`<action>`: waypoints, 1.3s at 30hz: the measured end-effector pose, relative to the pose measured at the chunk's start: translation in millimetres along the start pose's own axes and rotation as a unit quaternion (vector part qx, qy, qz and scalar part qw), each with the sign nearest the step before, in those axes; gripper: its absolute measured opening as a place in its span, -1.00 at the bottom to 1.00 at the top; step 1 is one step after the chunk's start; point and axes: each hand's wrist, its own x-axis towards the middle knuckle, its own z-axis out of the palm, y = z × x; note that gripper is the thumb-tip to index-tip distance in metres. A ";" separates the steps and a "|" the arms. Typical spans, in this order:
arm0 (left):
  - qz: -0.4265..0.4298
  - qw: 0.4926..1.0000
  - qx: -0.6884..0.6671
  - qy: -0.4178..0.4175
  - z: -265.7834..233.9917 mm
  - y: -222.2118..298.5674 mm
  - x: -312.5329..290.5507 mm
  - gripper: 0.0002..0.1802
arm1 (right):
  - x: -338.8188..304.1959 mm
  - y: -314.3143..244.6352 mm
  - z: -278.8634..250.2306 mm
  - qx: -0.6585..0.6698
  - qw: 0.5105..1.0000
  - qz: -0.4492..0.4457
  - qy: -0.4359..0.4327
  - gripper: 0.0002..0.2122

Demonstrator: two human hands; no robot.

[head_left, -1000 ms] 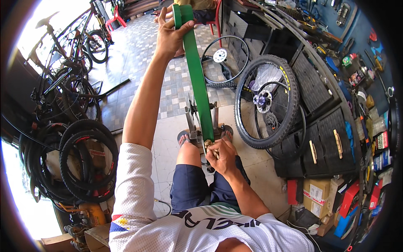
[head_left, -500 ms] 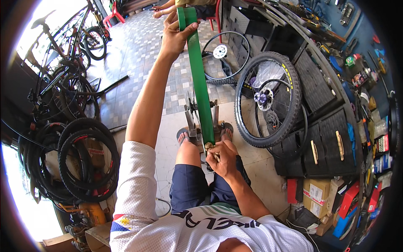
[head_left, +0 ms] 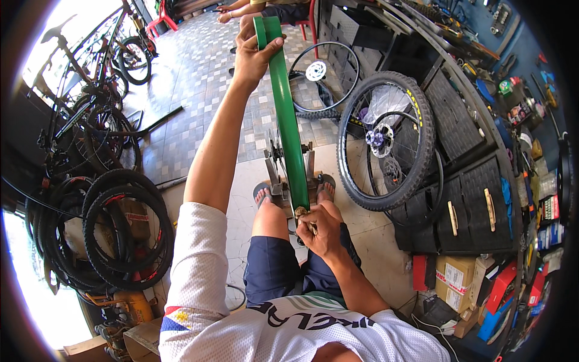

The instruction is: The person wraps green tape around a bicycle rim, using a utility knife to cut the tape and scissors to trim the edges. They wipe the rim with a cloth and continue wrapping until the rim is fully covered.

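Left hand grips top of green bicycle rim, fingers wrapped round it, arm stretched out. Right hand pinches a small tool at the rim's near edge, fingers pressed together. Rim stands upright in truing stand between sandalled feet; tyred wheel leans near, right.

A glossy green bicycle wheel rim, seen edge-on, stands upright in a grey metal truing stand on the pale tiled floor. It runs as a narrow band from twelve o'clock down to the picture's centre, its top end gripped, its lower end pinched at six o'clock.
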 end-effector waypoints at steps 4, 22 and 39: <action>-0.008 1.000 0.017 0.005 2.1 -7.2 -2.3 -0.67 | -5.8 4.6 5.2 0.023 1.000 0.017 0.006 -0.79; -0.046 0.998 0.053 -0.005 6.3 -25.6 -9.8 -0.65 | -10.9 8.7 8.6 0.039 0.998 0.040 0.006 -0.77; -0.069 0.994 0.090 -0.001 9.4 -50.6 -15.5 -0.56 | -3.6 3.8 4.7 0.022 0.999 0.030 0.010 -0.75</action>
